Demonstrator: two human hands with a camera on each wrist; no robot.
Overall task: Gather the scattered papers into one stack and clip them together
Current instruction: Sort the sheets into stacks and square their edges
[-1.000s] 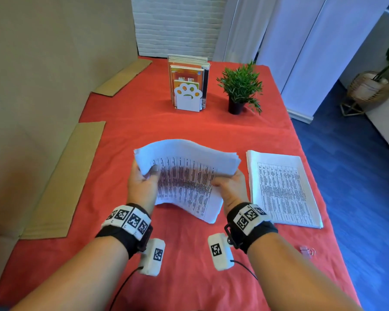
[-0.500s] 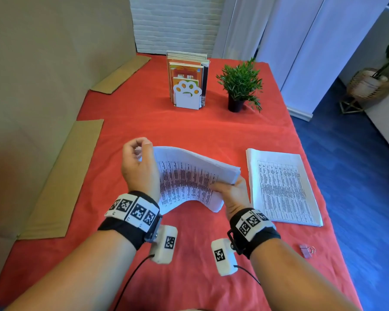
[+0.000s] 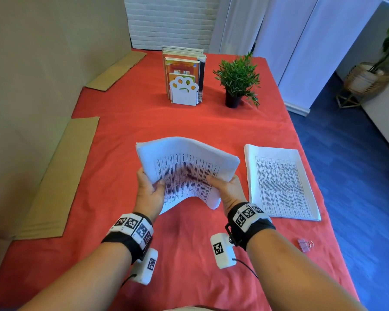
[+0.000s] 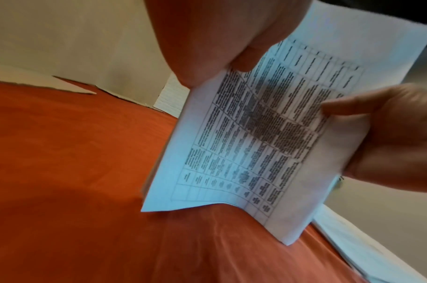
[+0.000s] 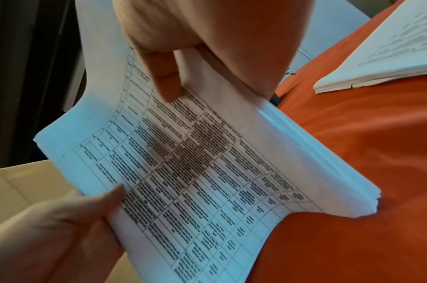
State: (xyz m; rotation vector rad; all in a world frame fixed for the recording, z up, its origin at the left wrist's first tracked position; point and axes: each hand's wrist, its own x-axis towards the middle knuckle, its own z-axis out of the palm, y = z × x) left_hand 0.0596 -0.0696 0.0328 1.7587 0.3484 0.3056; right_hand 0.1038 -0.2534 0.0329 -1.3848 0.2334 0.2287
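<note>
A thick bundle of printed papers (image 3: 184, 167) is held above the red tablecloth, bowed between both hands. My left hand (image 3: 149, 189) grips its left edge, thumb on the printed face. My right hand (image 3: 226, 187) grips its right edge the same way. The wrist views show the same bundle (image 4: 263, 134) (image 5: 183, 168) with each thumb pressed on the table of text. A second stack of papers (image 3: 279, 182) lies flat on the cloth to the right. A small pink binder clip (image 3: 304, 245) lies near the table's right front edge.
A white paw-shaped book stand with books (image 3: 183, 79) and a potted plant (image 3: 237, 81) stand at the back. Cardboard strips (image 3: 54, 180) lie along the left side by a beige wall. The table's right edge (image 3: 312, 171) drops to a blue floor.
My left hand was up at the bundle's top left corner half a second ago; it now holds the lower left edge again, and the papers arch higher.
</note>
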